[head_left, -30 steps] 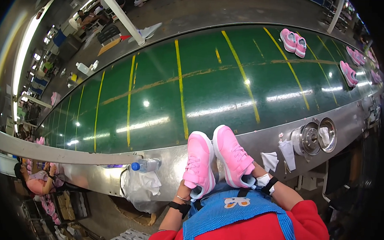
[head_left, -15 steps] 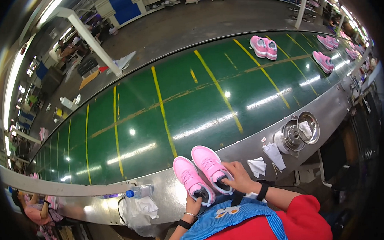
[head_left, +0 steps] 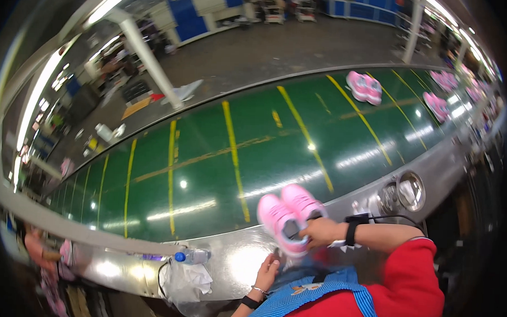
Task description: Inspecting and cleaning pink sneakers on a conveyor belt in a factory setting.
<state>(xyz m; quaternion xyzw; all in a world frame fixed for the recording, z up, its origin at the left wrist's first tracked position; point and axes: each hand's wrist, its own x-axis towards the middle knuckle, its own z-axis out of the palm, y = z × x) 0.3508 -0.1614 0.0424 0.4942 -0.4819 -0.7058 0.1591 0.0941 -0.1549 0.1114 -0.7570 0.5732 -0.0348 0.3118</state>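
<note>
A pair of pink sneakers [head_left: 278, 215] is held side by side above the metal ledge, toes pointing at the green conveyor belt [head_left: 209, 151]. My right hand [head_left: 320, 232] grips both shoes at their heels and collars, the fingers partly hidden inside. Below and to the left, my left hand [head_left: 268, 271] is apart from the shoes, its fingers loosely bent and nothing in them. The shoes are slightly blurred.
On the metal ledge [head_left: 228, 250], a blue-capped clear bottle [head_left: 192, 256] lies beside a plastic bag with white cloth [head_left: 190, 279]. Round metal tins [head_left: 410, 192] stand to the right. More pink sneakers [head_left: 364, 87] ride the far belt. A person [head_left: 38, 251] sits at far left.
My left hand has let go of its shoe and drawn away. Both sneakers are now together in my right hand, lifted and shifted right. The view has tilted a little.
</note>
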